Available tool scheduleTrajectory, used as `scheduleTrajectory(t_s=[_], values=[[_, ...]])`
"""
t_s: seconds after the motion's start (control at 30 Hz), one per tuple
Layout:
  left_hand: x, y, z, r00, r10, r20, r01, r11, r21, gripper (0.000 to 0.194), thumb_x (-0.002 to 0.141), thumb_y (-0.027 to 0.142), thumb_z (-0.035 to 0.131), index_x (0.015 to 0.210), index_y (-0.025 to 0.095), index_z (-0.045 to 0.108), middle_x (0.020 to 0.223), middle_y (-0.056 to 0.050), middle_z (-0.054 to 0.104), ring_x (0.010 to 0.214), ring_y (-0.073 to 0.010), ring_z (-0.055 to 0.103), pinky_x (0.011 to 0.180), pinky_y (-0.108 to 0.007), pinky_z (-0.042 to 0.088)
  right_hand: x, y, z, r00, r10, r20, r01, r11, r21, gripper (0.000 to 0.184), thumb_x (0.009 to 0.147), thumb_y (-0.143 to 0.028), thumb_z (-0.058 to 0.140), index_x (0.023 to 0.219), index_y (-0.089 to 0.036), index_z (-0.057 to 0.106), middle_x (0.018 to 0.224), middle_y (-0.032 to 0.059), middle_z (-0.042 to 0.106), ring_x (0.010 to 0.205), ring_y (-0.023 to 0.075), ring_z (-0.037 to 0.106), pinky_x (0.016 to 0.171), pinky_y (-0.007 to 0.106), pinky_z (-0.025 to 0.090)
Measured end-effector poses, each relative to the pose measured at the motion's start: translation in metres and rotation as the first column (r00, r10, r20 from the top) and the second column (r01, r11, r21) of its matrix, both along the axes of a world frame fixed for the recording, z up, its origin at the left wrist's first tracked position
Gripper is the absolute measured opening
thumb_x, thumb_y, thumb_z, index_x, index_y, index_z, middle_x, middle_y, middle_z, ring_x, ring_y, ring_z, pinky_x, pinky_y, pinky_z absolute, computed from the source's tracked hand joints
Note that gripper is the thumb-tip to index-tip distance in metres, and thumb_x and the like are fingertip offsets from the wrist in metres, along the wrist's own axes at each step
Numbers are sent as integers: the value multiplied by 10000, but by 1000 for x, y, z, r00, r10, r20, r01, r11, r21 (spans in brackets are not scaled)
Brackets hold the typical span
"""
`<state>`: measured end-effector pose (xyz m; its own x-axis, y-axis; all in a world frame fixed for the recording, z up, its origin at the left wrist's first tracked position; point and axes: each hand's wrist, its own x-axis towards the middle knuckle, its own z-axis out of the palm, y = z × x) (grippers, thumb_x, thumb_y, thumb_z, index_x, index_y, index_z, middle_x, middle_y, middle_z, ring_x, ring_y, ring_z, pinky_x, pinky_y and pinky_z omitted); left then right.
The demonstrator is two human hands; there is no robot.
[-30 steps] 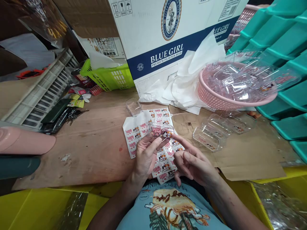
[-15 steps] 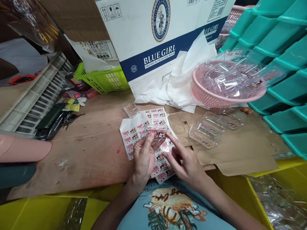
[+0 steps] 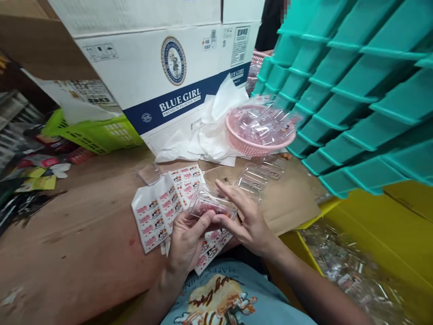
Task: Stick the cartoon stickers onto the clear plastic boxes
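Though it's clear, the plastic case (image 3: 210,198) bears pink print (image 3: 204,208).

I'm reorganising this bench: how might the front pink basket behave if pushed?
The front pink basket is probably light for its size, since its wall is perforated and it holds clear plastic packaging. The uppermost pieces may slip off if jolted, being glossy and heaped above the rim.

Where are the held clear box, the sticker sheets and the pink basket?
Clear box (image 3: 212,201): head view, clear plastic near its middle.
Sticker sheets (image 3: 169,204): head view, printed face, left of the hands.
Pink basket (image 3: 251,147): head view, front wall below the rim.
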<state>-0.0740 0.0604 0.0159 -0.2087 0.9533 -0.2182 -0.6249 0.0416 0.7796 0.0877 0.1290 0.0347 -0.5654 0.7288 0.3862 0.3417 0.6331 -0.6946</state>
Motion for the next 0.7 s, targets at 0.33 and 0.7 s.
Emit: scheduleTrajectory(t_s=[0.33,0.7], values=[[-48,13,2,565,235,-791,-72,969,236,241,827,270,715,1059,218,756,1095,-80,720,1001,-214,683,931,-324,539,161,58,-68,539,-800,264,626,590,510,706,951,-490,478,1450,8,439,1315,342,487,1254,506,462,940,716,415],[-162,-15,-83,-179,-113,-977,-330,943,-48,773,789,512,701,1442,196,434,1459,-194,445,1347,-388,378,1100,-568,315,1,22,-24,998,-45,37,46,998,-30,428,985,-411,500,1367,-228,563,1251,143,661,1131,277,635,971,463,502]])
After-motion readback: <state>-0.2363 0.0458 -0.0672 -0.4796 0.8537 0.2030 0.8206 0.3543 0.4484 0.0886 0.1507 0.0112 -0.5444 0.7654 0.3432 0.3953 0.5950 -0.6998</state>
